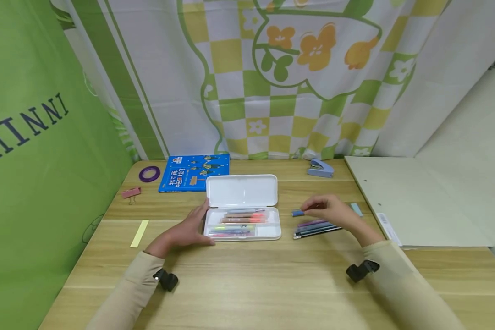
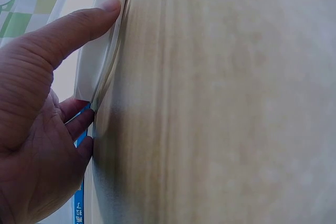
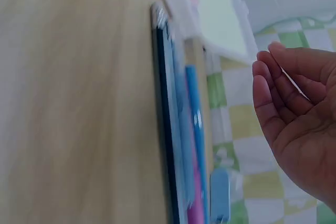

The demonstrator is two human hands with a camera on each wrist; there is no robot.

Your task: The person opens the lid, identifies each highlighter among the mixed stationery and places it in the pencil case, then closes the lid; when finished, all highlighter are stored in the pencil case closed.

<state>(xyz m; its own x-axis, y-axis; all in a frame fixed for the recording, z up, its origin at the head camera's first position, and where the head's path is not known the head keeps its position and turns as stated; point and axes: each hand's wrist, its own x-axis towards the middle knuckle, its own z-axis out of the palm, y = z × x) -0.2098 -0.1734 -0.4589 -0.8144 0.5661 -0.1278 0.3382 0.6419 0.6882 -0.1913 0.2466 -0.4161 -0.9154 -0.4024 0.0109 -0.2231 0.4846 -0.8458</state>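
Wooden table [image 1: 247,284]: our left hand [image 1: 189,231] steadies the open pencil case [image 1: 242,206], grip relaxed, while our right hand [image 1: 334,211] hovers empty and loose over loose pens [image 1: 313,229].

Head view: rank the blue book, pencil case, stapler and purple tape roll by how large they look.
Largest to smallest:
1. Pencil case, lid open.
2. Blue book; it lies farther from the camera, so the gap may be overstated.
3. Stapler.
4. Purple tape roll, close to the stapler in size, so that order is unsure.

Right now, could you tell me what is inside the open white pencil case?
The pencil case holds several pens and markers lying lengthwise, among them orange, brown, yellow and pink ones. Its right end looks bare. Anything beneath the stacked pens is covered, and the left hand hides its left edge.
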